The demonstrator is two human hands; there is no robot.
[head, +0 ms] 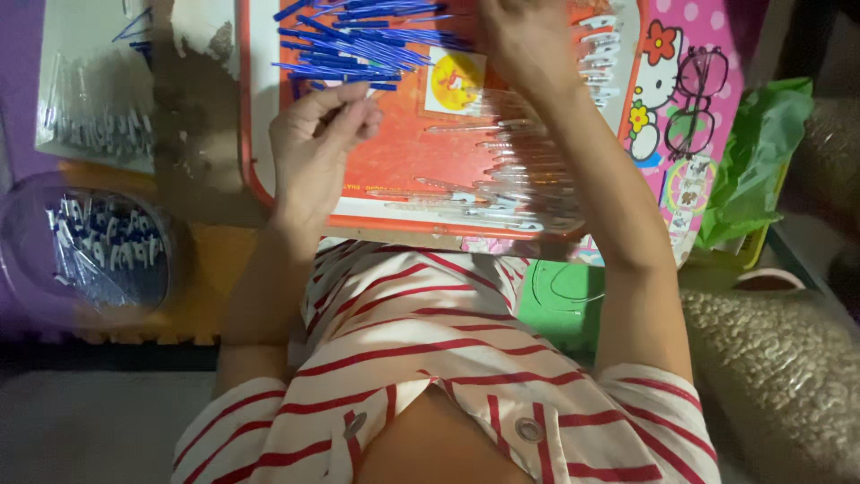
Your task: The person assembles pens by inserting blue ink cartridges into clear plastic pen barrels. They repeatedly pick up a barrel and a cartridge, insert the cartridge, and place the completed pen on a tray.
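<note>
Orange tray (394,161) w/ yellow label (454,79): left hand (315,148) pinches blue refill (345,97), right hand (524,40) grip unclear.

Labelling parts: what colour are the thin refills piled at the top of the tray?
Blue. The refills lie on the orange tray; head view shows it.

Blue refills (358,40), orange tray (394,152), red-striped white shirt (421,358), seemingly clear pen barrels (528,179)

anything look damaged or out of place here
Yes: the grey surface left of the orange tray is worn, with white patches where its coating has peeled. The blue refills lie in a loose, crisscrossed heap beyond the left hand. Nothing looks spilled.
</note>
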